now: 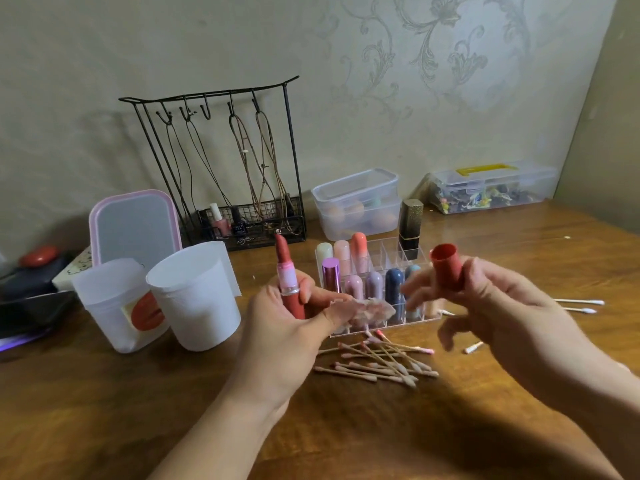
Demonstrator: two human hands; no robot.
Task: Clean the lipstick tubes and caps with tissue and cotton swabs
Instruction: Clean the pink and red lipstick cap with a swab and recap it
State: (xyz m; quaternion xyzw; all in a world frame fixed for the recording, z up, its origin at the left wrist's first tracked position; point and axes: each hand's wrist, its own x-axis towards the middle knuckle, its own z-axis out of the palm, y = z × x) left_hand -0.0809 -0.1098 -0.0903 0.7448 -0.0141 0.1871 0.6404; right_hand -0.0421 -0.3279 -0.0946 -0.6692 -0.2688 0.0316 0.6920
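Wooden table (519,244) w/ patterned wallpaper (433,64) behind.

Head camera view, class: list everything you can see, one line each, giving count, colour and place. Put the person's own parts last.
Open lipstick tube: one, red, upright in left hand.
Stained tissue: one, pinkish-white, pinched in left hand.
Lipstick cap: one, red, in right hand.
Clear organiser: one, behind the hands, holding several pastel and dark lipsticks.
Black-gold lipstick: one, organiser's back row.
Used cotton swabs: a pile, pink-tipped, in front of the organiser.
Clean swabs: two, white, table right.
White cups: two, table left.
Wire rack: one, black, by the wall.
Left hand: grips tube and tissue.
Right hand: grips cap.
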